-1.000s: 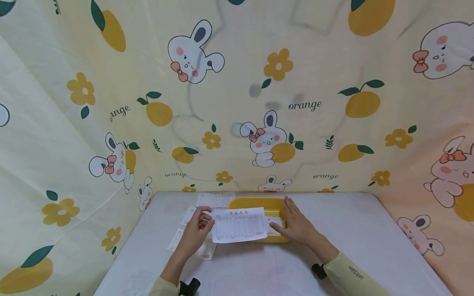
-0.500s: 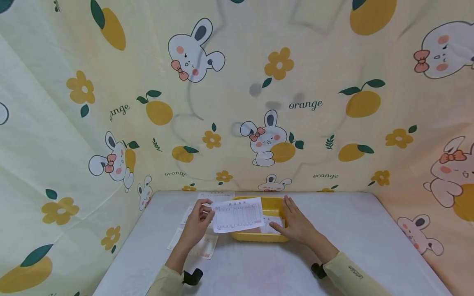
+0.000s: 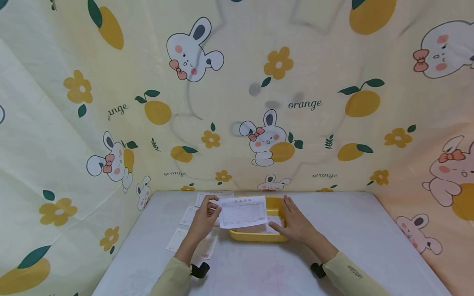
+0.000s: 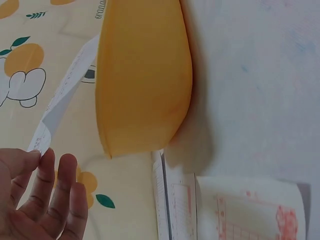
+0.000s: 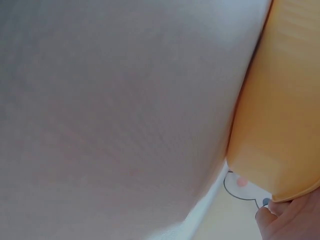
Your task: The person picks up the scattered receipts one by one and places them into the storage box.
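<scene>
My left hand (image 3: 202, 220) pinches a white printed form (image 3: 243, 213) by its left edge. The form is held up over the left part of a yellow plastic basket (image 3: 255, 237), hiding some of it. In the left wrist view the form (image 4: 65, 102) bends near the thumb and forefinger. My right hand (image 3: 298, 222) rests at the basket's right side, fingers extended along the rim and thumb reaching inward. More printed paper (image 3: 273, 226) lies inside the basket. Only part of the right hand (image 5: 295, 217) shows in the right wrist view, against the rim.
Left of the basket, several printed slips lie on the white table (image 3: 333, 213): one at the back (image 3: 207, 197), one in the middle (image 3: 188, 216), and others nearer (image 3: 208, 246). A patterned curtain (image 3: 222, 94) hangs behind the table.
The left hand has lifted the form slightly and carried it right, and the form's printed face now shows a different layout. The right hand and basket have stayed in place.
</scene>
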`<action>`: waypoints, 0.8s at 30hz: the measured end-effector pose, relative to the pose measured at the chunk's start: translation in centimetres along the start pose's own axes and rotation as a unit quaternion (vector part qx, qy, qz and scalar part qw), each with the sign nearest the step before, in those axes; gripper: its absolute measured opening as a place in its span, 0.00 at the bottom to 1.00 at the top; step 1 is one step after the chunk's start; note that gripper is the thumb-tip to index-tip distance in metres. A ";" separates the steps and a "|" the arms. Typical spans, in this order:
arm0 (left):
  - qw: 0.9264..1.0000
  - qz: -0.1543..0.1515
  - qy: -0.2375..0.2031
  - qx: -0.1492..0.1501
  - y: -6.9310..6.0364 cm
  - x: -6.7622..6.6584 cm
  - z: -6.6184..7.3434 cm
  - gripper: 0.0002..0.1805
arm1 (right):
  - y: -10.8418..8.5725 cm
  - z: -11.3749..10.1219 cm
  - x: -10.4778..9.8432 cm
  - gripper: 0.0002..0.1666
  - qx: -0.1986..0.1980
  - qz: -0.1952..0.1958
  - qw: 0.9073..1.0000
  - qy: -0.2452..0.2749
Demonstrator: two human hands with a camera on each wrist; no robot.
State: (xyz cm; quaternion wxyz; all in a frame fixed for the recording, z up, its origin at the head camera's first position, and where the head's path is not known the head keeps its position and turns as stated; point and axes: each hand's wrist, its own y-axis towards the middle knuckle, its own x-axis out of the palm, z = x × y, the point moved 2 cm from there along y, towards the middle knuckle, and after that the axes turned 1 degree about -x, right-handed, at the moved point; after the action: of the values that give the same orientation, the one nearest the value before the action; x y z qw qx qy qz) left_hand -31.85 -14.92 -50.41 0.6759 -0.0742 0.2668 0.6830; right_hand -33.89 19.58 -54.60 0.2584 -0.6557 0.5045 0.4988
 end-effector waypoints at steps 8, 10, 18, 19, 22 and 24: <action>1.000 -0.026 0.012 -0.001 0.8 1.5 0.1 0.15 | 0.0 0.0 0.0 0.69 -0.003 -0.003 1.000 -0.003; 0.999 -0.030 0.017 0.003 1.0 1.8 0.1 0.15 | 0.0 -0.1 -0.1 0.70 0.001 -0.004 1.000 0.000; 0.998 -0.052 0.029 0.001 1.6 3.0 0.3 0.15 | 0.0 -0.2 -0.2 0.71 0.011 -0.005 1.000 0.009; 0.998 -0.055 0.030 -0.001 1.6 3.1 0.3 0.15 | 0.0 -0.3 -0.2 0.71 0.011 -0.006 1.000 0.009; 0.998 -0.061 0.035 -0.002 1.7 3.4 0.4 0.15 | 0.1 -0.2 -0.1 0.71 0.010 -0.005 1.000 0.002; 0.997 -0.063 0.039 -0.001 1.7 3.5 0.4 0.15 | 0.1 -0.2 -0.1 0.70 0.008 -0.004 1.000 -0.001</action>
State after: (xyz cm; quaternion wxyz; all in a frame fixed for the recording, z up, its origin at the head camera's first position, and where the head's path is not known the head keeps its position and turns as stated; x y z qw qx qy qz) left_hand -33.64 -11.51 -51.22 0.7069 -0.1177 0.2872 0.6356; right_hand -33.90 19.42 -54.42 0.2663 -0.6549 0.5059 0.4942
